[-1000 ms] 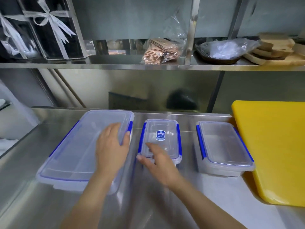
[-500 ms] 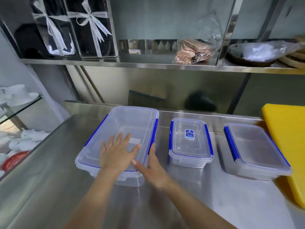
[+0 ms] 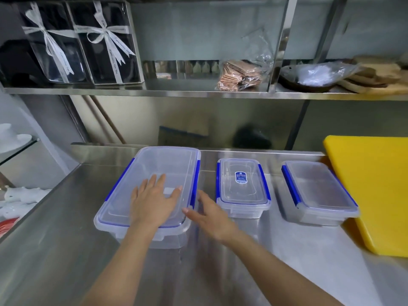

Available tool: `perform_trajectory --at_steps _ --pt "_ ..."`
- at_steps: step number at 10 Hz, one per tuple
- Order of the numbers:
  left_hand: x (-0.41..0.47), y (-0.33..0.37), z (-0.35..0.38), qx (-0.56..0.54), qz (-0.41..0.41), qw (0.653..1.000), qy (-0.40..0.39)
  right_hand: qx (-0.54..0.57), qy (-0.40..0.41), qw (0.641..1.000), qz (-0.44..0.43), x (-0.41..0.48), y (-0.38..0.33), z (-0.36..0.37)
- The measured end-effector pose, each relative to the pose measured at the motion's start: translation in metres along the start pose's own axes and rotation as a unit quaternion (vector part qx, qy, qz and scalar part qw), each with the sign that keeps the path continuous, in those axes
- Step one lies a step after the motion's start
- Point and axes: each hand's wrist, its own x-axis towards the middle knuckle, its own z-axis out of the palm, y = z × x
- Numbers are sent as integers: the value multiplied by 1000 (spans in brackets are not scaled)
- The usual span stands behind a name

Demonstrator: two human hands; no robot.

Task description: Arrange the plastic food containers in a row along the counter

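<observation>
Three clear plastic containers with blue clips stand side by side on the steel counter [image 3: 254, 257]. The large container [image 3: 167, 164] is on the left, a small container [image 3: 241, 186] with a blue label in the middle, a medium container [image 3: 318, 191] on the right. My left hand [image 3: 154, 200] lies flat on the large container's lid, fingers spread. My right hand [image 3: 209, 214] is beside that container's right front corner, fingers apart; whether it touches the container I cannot tell.
A thick yellow cutting board [image 3: 371, 191] lies at the right, touching the medium container. A steel shelf [image 3: 176, 92] above holds ribboned boxes [image 3: 106, 40], a bag of crackers [image 3: 240, 75] and a wrapped bowl [image 3: 313, 74]. White crockery [image 3: 15, 138] sits beyond the counter's left edge.
My right hand left the small container and came to the large one's right side. My left hand stayed flat on the large lid. The view swung left.
</observation>
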Motion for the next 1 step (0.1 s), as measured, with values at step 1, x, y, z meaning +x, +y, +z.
perform_trajectory --at_steps 1 --pt "0 16 -18 -39 39 998 39 -89 30 996 6 -29 -24 -39"
